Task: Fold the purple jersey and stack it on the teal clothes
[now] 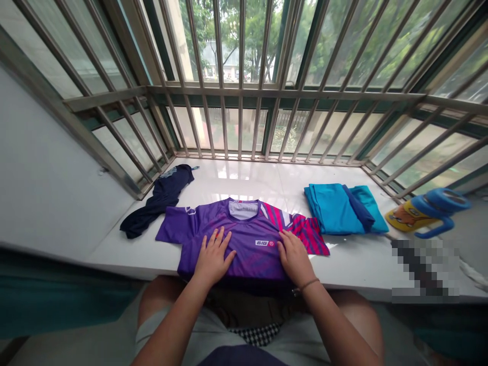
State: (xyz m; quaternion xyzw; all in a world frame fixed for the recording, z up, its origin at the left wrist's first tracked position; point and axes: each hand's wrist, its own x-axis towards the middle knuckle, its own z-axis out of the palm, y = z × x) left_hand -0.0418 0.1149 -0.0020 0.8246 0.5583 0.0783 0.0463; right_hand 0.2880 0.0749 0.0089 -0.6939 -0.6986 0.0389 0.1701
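Head camera: a purple shirt (244, 259) lies front side up in the lower centre of the frame, on a white window ledge (274, 178) below a barred window (244, 94). Both of the person's hands rest on it, grasping nothing that shows. The left hand (215, 256) is flat with fingers spread on the chest, left of centre; the right hand (295, 254), a bracelet (305, 288) at its wrist, lies beside the white "BIG" print (262, 243), its fingers closer together and slightly bent. Whether the right fingertips nip any cloth cannot be told.

The spreading looks largely done: the collar faces the window, both short sleeves reach out sideways, and few creases show. What seems left is the lower part, which runs to the front edge and appears to drop over it; the hem cannot be made out. Right of centre, teal cloth (330, 208) with a navy piece (358, 208) sits already folded, near the pink-striped sleeve. At centre left, a dark garment (168, 190) is bunched and unsmoothed.

The one container is a yellow-and-blue jug (409, 213) with a handle, at the right of the frame; its contents cannot be seen.
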